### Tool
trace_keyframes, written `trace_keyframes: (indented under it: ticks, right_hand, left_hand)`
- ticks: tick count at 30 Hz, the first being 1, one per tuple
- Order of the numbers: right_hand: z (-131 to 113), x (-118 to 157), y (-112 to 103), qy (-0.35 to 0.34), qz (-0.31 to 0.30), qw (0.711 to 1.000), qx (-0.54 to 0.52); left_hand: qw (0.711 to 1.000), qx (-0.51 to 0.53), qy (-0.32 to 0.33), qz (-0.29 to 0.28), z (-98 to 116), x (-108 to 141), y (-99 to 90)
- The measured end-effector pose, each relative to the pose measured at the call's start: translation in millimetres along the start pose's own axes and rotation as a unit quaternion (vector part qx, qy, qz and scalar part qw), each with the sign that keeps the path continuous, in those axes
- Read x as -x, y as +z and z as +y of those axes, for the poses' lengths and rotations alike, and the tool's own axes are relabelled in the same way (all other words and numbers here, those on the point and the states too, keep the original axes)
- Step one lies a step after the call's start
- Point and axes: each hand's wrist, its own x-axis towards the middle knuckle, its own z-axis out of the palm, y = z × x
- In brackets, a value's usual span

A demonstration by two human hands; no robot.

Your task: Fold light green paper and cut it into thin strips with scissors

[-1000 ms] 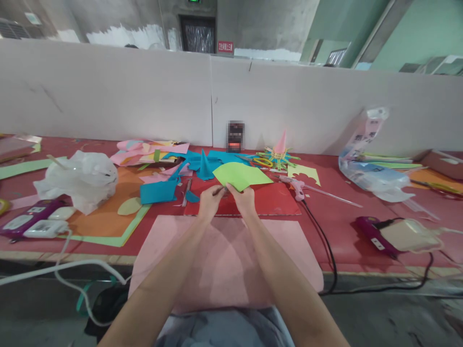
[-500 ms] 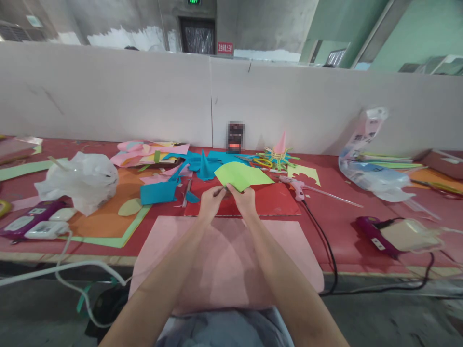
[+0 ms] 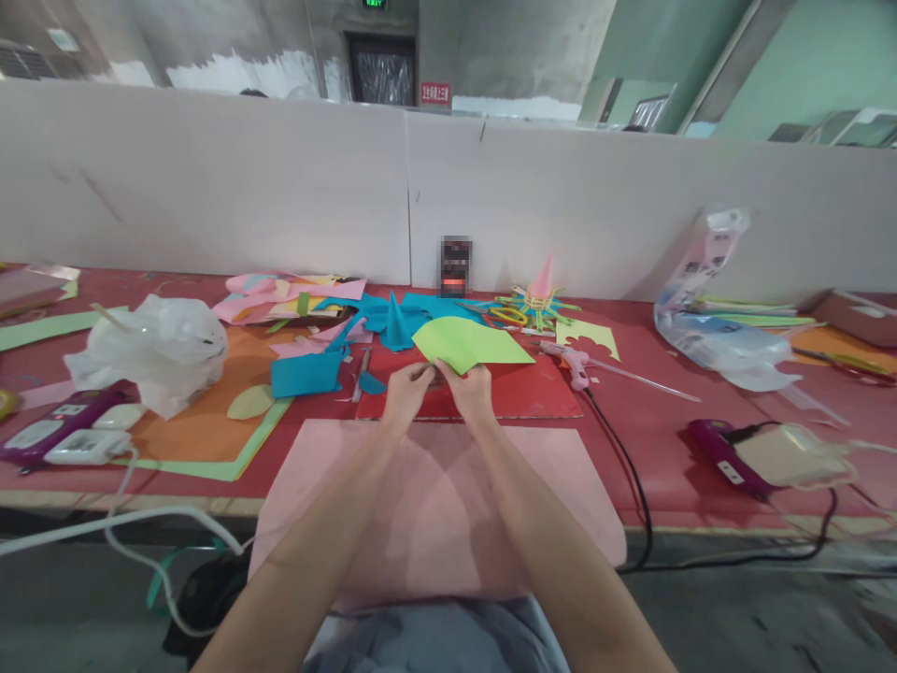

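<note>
Two hands hold one green paper (image 3: 462, 344) above the red board (image 3: 533, 393), the landmark here. The right hand (image 3: 474, 385) pinches the paper's near edge between thumb and fingers; the left hand (image 3: 408, 385) has its fingertips drawn together at that edge, what they grip unclear. A blue cone (image 3: 396, 322) stands behind the board; the glue gun (image 3: 576, 366) lies at its right end.

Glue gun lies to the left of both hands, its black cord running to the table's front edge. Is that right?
No, the side is wrong: the head view shows the glue gun right of both hands. Its black cord does run to the table's front edge.
</note>
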Motion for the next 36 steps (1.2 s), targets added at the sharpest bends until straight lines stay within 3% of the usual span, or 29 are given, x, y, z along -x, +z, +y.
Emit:
trace_keyframes:
  ticks: [4,11,19,28,36]
  right_hand:
    - [-1,0,0,0.001,-0.002,1.0,0.002]
    - [-3,-3,-1,0.063,0.0,0.997,-0.053]
    - [-7,-3,-2,0.079,0.0,0.992,-0.096]
    - [4,-3,4,0.142,-0.048,0.948,-0.28]
    - [7,-4,2,0.108,-0.004,0.978,-0.179]
  left_hand:
    - [1.0,0.009,0.003,-0.01,-3,-2,-1.0]
    - [0.998,0.035,0.027,-0.035,-8,-2,-1.3]
    - [0.998,0.025,0.056,-0.005,-9,-7,-4.8]
    - [0.999,0.025,0.037,0.004,-9,-8,-5.0]
    - [0.999,0.026,0.028,-0.032,-12,-10,-3.0]
